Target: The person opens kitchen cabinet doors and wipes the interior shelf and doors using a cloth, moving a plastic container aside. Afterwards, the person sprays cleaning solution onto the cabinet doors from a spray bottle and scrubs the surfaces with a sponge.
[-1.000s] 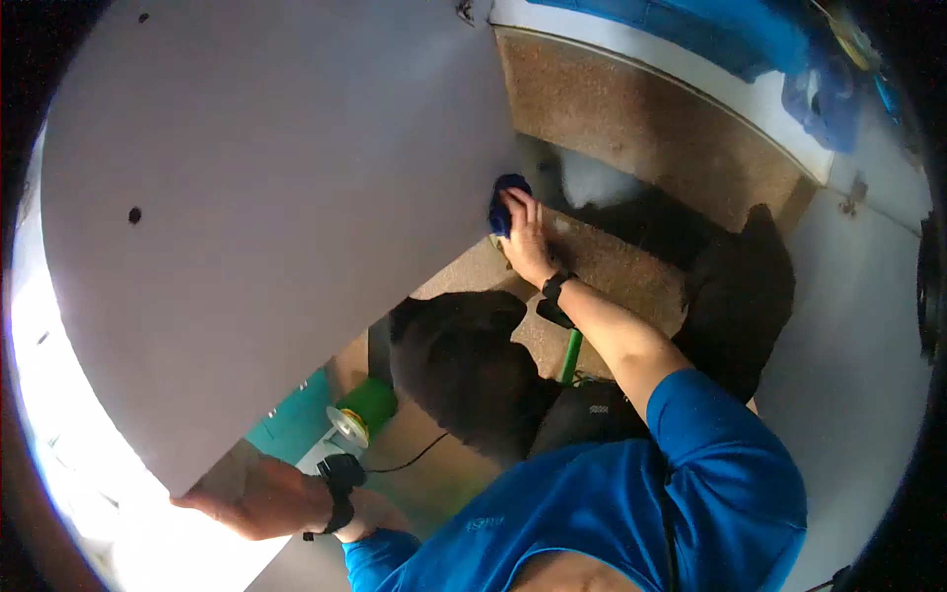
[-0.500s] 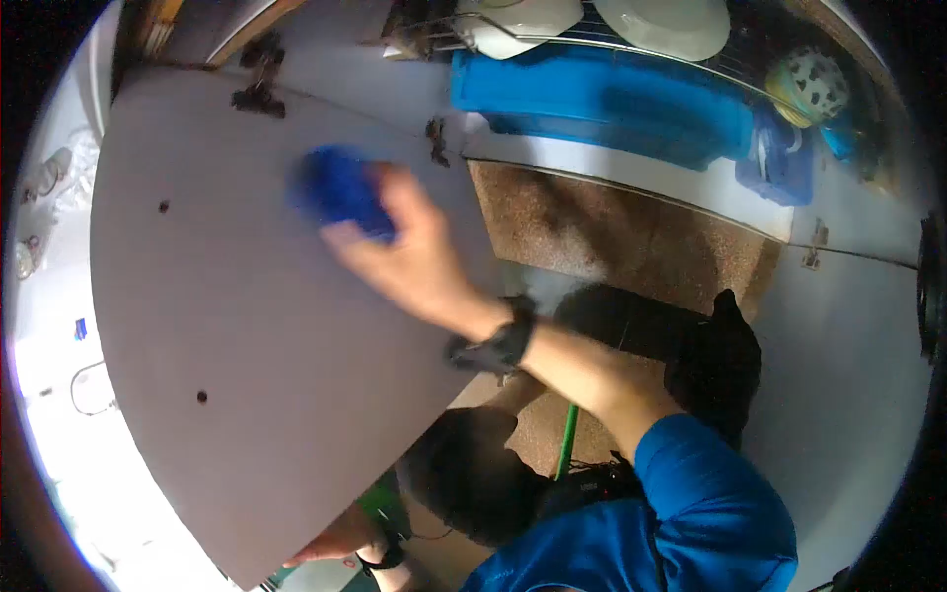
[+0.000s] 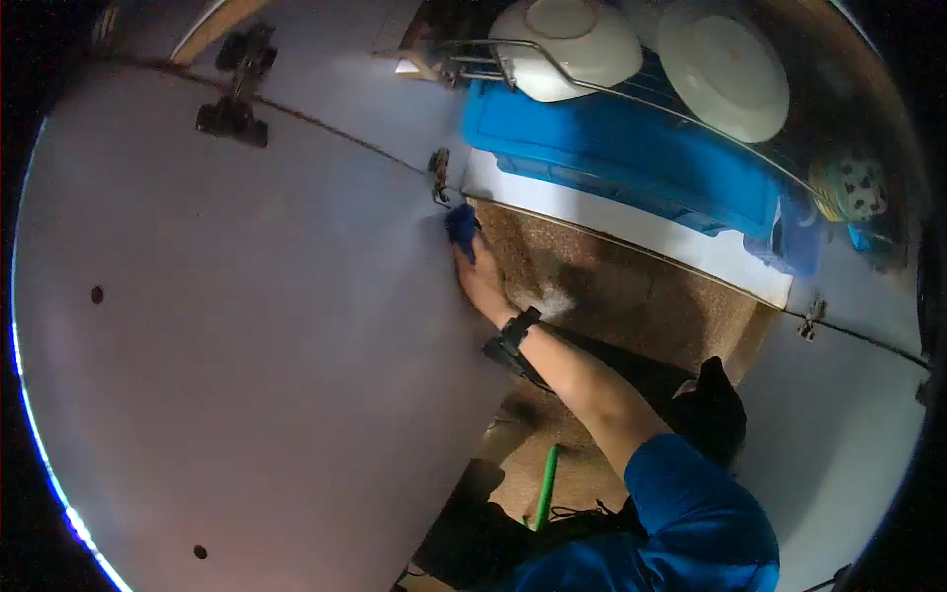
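The dark blue cloth (image 3: 461, 227) lies at the finger end of the right hand (image 3: 481, 283), bunched up and sticking out past the fingertips, at the edge of the large pale door panel (image 3: 247, 345) and just below a small metal hinge (image 3: 440, 176). The right hand is mostly closed, its fingers drawn together on the cloth and holding it against the panel's edge; how the thumb sits cannot be made out. A black wristband (image 3: 520, 331) circles the wrist, and the bare forearm runs down to a blue sleeve (image 3: 700, 513). The grip of the left hand cannot be told, as that hand is out of view. To the right of the cloth is the speckled brown inner surface (image 3: 631, 281) of the cabinet, with a white ledge (image 3: 592, 212) above it. A blue bin (image 3: 621, 158) stands along that ledge, under a wire rack (image 3: 681, 116) that holds a white bowl (image 3: 567, 59) and a white dish (image 3: 725, 74). A larger hinge (image 3: 237, 94) sits at the panel's upper left, well apart from the hand. Below the forearm, a green rod (image 3: 547, 488) shows near the dark clothing (image 3: 473, 533).
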Tool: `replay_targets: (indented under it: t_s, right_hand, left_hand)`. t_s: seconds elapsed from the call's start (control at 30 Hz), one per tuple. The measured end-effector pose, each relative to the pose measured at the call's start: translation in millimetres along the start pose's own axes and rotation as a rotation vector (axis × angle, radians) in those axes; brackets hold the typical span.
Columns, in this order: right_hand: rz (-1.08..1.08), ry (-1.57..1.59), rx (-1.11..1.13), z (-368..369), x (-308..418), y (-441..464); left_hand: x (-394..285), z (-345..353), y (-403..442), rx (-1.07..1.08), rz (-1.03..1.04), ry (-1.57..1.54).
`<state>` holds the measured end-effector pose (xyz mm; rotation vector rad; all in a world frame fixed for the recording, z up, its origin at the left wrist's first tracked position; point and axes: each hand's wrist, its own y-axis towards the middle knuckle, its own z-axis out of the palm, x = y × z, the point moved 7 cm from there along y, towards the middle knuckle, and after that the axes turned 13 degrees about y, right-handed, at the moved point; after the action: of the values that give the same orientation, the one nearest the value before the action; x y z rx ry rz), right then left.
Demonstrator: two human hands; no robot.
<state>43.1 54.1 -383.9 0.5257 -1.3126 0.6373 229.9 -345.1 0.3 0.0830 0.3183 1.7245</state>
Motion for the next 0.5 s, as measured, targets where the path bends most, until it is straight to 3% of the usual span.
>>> replay_targets:
  t_s: [0.03, 0.1, 0.23, 0.4, 0.5]
  right_hand:
    - [0.01, -0.015, 0.015, -14.0, -4.5, -10.2]
    - [0.395, -0.147, 0.215, -43.0, -30.1, -27.6]
    - [0.354, -0.084, 0.214, -68.5, -21.0, -6.4]
    - [-0.129, -0.367, 0.042, -38.0, 79.3, 93.9]
    - [-0.173, -0.465, 0.05, 8.5, 35.2, 133.0]
  left_hand:
    - [-0.2, -1.8, 2.8, -0.017, 0.004, 0.04]
    - [-1.3, -3.3, 2.7, -0.034, 0.007, 0.078]
    - [-5.7, -7.3, 1.6, -0.052, 0.015, 0.129]
    - [-7.2, -11.4, 7.8, -0.078, 0.028, 0.145]
    - [-2.3, -14.6, 13.8, -0.089, 0.023, 0.147]
